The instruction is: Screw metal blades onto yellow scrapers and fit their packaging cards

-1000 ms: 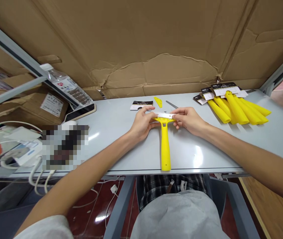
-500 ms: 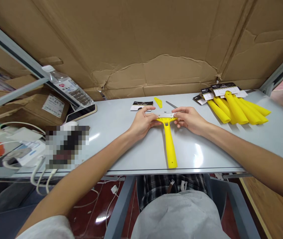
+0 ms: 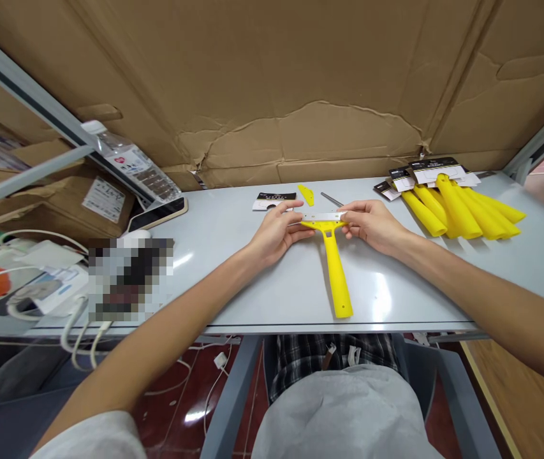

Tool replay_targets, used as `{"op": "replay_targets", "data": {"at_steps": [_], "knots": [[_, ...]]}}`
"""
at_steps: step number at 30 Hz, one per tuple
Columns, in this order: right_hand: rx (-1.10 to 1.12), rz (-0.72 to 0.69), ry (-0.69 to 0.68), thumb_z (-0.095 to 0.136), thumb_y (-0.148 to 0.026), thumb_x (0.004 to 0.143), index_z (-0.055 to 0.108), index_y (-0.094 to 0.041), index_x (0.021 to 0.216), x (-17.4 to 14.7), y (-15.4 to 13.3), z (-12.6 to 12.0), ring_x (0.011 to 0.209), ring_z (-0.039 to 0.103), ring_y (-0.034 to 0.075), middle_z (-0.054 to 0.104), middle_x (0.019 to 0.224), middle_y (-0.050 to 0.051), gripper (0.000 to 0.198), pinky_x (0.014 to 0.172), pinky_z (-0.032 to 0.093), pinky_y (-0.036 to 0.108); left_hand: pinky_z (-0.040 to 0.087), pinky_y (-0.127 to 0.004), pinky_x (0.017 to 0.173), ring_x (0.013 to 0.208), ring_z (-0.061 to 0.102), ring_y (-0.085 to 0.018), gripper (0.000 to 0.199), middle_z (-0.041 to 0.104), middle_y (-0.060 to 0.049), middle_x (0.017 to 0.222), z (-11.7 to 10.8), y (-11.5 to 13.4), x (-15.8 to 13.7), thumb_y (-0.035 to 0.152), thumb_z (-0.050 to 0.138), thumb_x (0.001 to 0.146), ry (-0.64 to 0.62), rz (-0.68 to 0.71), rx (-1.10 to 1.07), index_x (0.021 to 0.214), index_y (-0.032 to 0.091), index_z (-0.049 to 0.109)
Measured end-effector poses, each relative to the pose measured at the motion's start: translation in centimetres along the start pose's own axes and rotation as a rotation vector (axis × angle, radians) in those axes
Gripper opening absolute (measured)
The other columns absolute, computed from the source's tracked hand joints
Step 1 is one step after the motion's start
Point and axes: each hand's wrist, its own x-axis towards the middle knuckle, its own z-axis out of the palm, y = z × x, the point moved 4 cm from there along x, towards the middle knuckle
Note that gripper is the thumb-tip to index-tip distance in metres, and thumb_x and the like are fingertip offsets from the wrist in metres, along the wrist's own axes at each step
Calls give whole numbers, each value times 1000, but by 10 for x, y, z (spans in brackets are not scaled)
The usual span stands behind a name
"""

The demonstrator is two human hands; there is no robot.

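A yellow-handled scraper (image 3: pixel 337 274) is held over the white tabletop, its handle pointing toward me and tilted slightly right. A flat silver blade (image 3: pixel 322 217) lies across its wide head. My left hand (image 3: pixel 274 234) pinches the left end of the blade and head between thumb and fingers. At the right end, my right hand (image 3: pixel 372 224) grips with thumb and fingertips. Both hands partly cover the blade's ends. Just beyond them lie a black-and-white card (image 3: pixel 274 199), a small yellow plastic piece (image 3: pixel 306 195) and a thin grey metal rod (image 3: pixel 331 199).
Several yellow scrapers (image 3: pixel 463 210) with black-and-white cards are piled at the right. At the left are a plastic bottle (image 3: pixel 132 159), a phone (image 3: pixel 157 215), white cables (image 3: pixel 73 331) and a pixelated patch. Cardboard (image 3: pixel 300 76) walls the back; the table's front edge (image 3: pixel 272 329) runs near me.
The scraper has shifted a little right and its handle end has swung right. More of the blade's left part shows. Both hands keep their grip.
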Motion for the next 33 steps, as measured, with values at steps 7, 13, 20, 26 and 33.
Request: {"op": "replay_targets", "data": {"at_steps": [7,13,20,26,33], "knots": [[-19,-64,51,74,-10,87,73,-8,98,8,-12,-20,65,64,8,73,93,13,11,57,55,20,66,-39,81,95,76,-23,30,80,-11,107,-40,28,23,19,74,84,134,217,188,113,22,64],[-33,-79,85,77,-15,84,72,-13,102,12,-13,-27,68,63,8,73,93,10,19,59,57,20,58,-33,74,92,74,-22,21,79,-7,97,-66,41,37,17,70,81,251,611,754,101,21,68],[-35,-80,105,76,-11,80,68,-17,117,12,-16,-30,65,62,11,67,84,6,38,55,55,24,56,-35,77,86,72,-21,13,82,-6,100,-66,33,42,17,64,84,166,696,1064,93,21,73],[-39,-90,103,70,-7,80,66,-12,123,10,-19,-29,61,64,11,68,83,7,44,53,54,22,56,-36,81,92,73,-22,16,82,-6,103,-63,31,48,18,62,86,170,726,1079,95,21,74],[-57,-101,52,71,-8,80,66,-12,123,7,-17,-25,60,63,11,68,80,5,43,53,54,22,50,-48,105,109,68,-30,19,80,-10,109,-22,41,83,22,69,87,77,736,1177,104,23,76]]}}
